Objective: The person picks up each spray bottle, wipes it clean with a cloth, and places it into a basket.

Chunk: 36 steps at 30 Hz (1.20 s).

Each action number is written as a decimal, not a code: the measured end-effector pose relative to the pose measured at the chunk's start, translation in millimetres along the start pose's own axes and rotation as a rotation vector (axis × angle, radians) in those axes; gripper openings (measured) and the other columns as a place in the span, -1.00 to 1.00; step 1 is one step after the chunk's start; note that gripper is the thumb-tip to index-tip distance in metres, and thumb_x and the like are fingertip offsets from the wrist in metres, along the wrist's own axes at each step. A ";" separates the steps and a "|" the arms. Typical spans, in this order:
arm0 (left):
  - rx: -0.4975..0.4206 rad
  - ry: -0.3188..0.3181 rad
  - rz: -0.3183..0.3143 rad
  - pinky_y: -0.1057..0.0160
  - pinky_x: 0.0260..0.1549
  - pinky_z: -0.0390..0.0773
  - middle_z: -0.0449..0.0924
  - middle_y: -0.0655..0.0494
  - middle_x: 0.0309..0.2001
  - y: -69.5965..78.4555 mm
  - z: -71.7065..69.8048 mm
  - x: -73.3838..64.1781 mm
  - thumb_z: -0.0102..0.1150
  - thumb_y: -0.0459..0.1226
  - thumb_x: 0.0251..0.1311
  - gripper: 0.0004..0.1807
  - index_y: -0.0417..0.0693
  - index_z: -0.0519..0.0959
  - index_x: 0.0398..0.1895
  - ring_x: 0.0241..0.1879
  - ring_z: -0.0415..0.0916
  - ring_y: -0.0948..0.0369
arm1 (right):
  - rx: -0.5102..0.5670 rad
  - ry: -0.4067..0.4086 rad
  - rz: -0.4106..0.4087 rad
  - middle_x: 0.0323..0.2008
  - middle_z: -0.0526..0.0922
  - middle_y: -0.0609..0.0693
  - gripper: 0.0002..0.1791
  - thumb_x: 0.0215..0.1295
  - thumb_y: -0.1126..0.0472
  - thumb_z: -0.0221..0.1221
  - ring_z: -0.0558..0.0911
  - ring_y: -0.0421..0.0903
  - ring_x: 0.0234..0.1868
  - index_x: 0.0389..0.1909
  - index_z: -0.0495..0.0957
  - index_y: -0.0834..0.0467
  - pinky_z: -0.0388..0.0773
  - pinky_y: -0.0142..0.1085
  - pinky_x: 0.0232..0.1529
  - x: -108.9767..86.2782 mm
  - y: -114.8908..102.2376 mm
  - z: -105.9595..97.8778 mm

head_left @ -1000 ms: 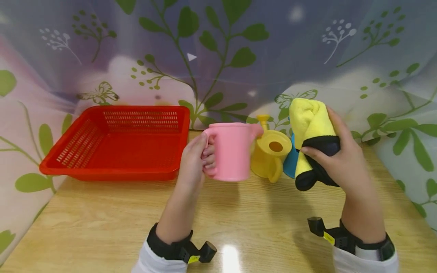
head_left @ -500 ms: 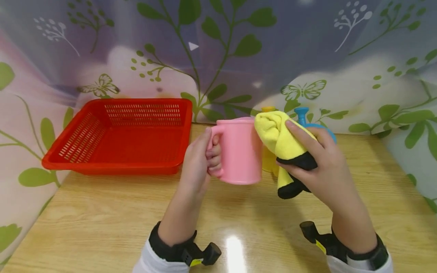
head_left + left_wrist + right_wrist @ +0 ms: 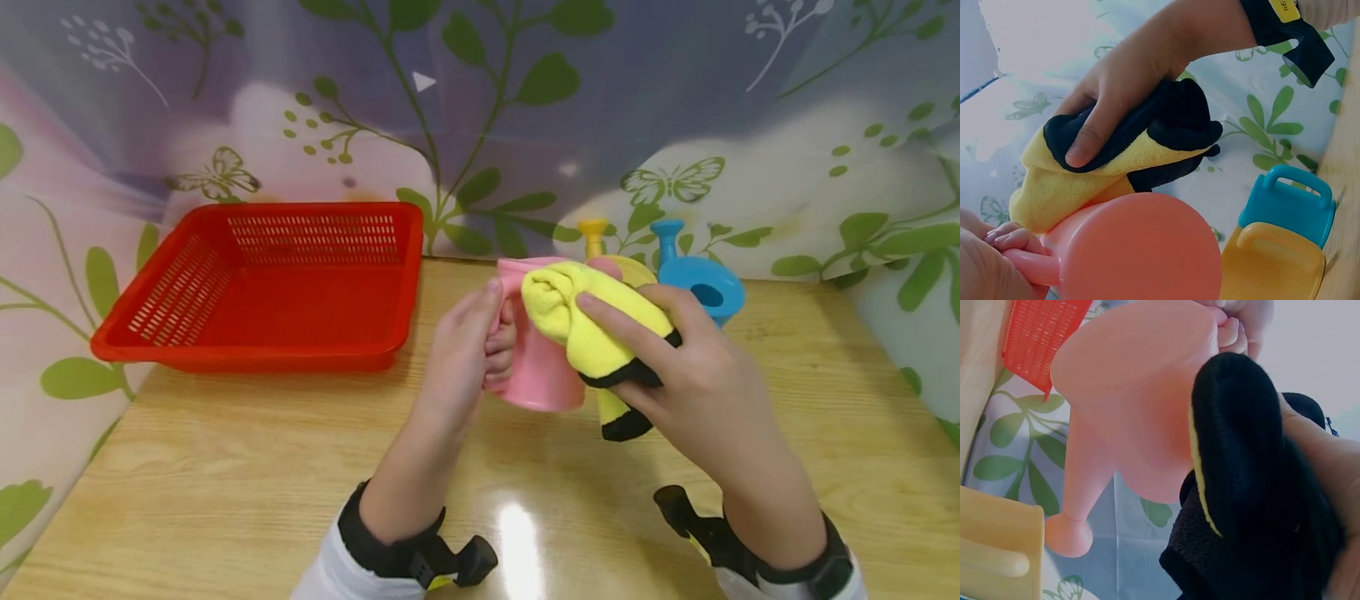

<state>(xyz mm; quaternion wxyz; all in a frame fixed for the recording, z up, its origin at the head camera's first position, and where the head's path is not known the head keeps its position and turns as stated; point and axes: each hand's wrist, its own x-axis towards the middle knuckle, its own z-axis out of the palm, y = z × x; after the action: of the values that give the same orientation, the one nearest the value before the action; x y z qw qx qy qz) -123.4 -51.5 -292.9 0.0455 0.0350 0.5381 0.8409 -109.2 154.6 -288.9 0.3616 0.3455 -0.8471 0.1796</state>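
A pink toy watering can [image 3: 543, 375] is held up above the table, its handle gripped by my left hand [image 3: 472, 346]. In the right wrist view its spout and round rose [image 3: 1069, 534] point away from that hand. My right hand [image 3: 693, 383] holds a bunched yellow cloth with black edging [image 3: 600, 317], thumb on one side and fingers on the other. The cloth lies against the can's side near the handle, as the left wrist view shows. Behind them stand a yellow watering can [image 3: 633, 271], partly hidden, and a blue watering can [image 3: 701, 287].
On the left of the wooden table [image 3: 247, 467] stands a red perforated plastic basket [image 3: 285, 358]. A leaf-patterned curtain [image 3: 480, 125] hangs along the back and sides. Each wrist carries a black strapped camera [image 3: 453, 562].
My right hand has brought the cloth leftward from beside the pink can onto its side. My left hand has moved slightly right with the can. The blue can has come into fuller view.
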 end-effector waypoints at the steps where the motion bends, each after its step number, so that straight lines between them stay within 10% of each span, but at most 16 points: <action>1: 0.008 0.003 -0.004 0.45 -0.77 -0.05 0.05 0.22 -0.71 0.1 0.7 -0.4 -0.18 -0.14 0.48 -0.68 -0.06 0.27 -0.48 -0.77 -0.04 0.37 | -0.008 -0.004 -0.005 -0.04 0.48 0.30 -0.19 -0.22 0.35 0.43 0.57 0.20 -0.12 0.20 0.49 -0.11 0.57 0.04 -0.43 0.6 -0.6 0.3; 9: 0.034 0.010 -0.012 0.44 -0.77 -0.05 0.06 0.22 -0.71 -0.1 3.0 -3.8 -0.17 -0.14 0.48 -0.67 -0.07 0.29 -0.48 -0.76 -0.05 0.36 | 0.024 0.020 0.010 0.00 0.50 0.25 -0.26 -0.15 0.34 0.36 0.57 0.19 -0.04 0.18 0.50 -0.10 0.57 0.08 -0.24 -1.2 -1.5 3.8; 28: -0.022 0.031 0.008 0.45 -0.79 -0.05 0.04 0.25 -0.72 1.5 1.3 -2.4 -0.18 -0.15 0.48 -0.68 -0.06 0.27 -0.48 -0.78 -0.05 0.38 | -0.009 -0.061 -0.085 -0.05 0.55 0.24 -0.23 -0.24 0.33 0.48 0.61 0.14 -0.20 0.14 0.55 -0.10 0.60 -0.05 -0.47 0.0 -4.0 -1.7; 36: -0.014 0.031 0.032 0.45 -0.78 -0.03 0.04 0.24 -0.72 2.9 -2.3 -1.3 -0.16 -0.14 0.47 -0.65 -0.05 0.25 -0.53 -0.78 -0.04 0.37 | 0.011 -0.100 -0.163 -0.10 0.57 0.17 -0.56 0.45 -0.17 -0.13 0.59 0.05 -0.18 0.15 0.54 -0.13 0.58 -0.10 -0.49 0.0 -4.8 -2.9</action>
<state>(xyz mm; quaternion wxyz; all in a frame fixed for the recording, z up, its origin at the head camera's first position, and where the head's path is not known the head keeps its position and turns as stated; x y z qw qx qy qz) -122.5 -55.0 -291.2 0.0240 0.0301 0.5323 0.8457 -104.4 152.9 -286.7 0.3302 0.4240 -0.8322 0.1368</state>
